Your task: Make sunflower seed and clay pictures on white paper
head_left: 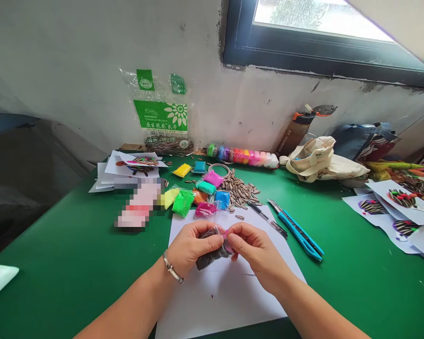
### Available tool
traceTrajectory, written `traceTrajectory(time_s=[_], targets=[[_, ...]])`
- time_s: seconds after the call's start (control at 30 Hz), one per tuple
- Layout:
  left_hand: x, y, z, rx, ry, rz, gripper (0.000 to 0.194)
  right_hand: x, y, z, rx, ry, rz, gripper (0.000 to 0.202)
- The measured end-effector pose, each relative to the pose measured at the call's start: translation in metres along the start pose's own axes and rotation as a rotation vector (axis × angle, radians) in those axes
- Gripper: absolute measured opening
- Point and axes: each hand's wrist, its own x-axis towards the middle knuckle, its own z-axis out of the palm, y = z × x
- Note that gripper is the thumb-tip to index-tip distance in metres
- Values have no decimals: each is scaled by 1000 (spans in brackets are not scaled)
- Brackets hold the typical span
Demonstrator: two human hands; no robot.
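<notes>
My left hand [187,249] is closed around a small packet of black modelling clay [210,256] in a clear plastic wrapper, its thumb lying on top. My right hand [259,256] pinches the wrapper's near right end, where a bit of pink shows at the fingertips. Both hands hover over a white paper sheet [212,313] with a tiny dark speck on it. Just beyond them lie a magenta clay packet [205,210], a green packet [183,202] and a blue packet [222,199]. What sits under the fingers is hidden.
A heap of sunflower seeds [242,188] lies behind the sheet. At right are a black pen [268,219] and a blue utility knife [298,230]. A seed bag [162,117], bottle [295,127] and cloth bag [314,160] line the wall. Seed-decorated papers [372,207] lie right.
</notes>
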Motion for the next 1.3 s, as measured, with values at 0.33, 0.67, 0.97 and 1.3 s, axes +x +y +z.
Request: traceTrajectory(time_s=[0.33, 0.67, 0.97, 1.3], targets=[[0, 0, 0, 47, 47, -31, 32, -3, 1, -2, -183, 39, -39, 32], [0, 0, 1, 43, 59, -30, 31, -6, 2, -4, -172, -1, -88, 16], [-2, 2, 1, 96, 30, -88, 31, -5, 2, -6, -536, -12, -407, 14], [-4, 5, 5, 43, 88, -88, 32, -4, -2, -5, -357, -8, -340, 13]])
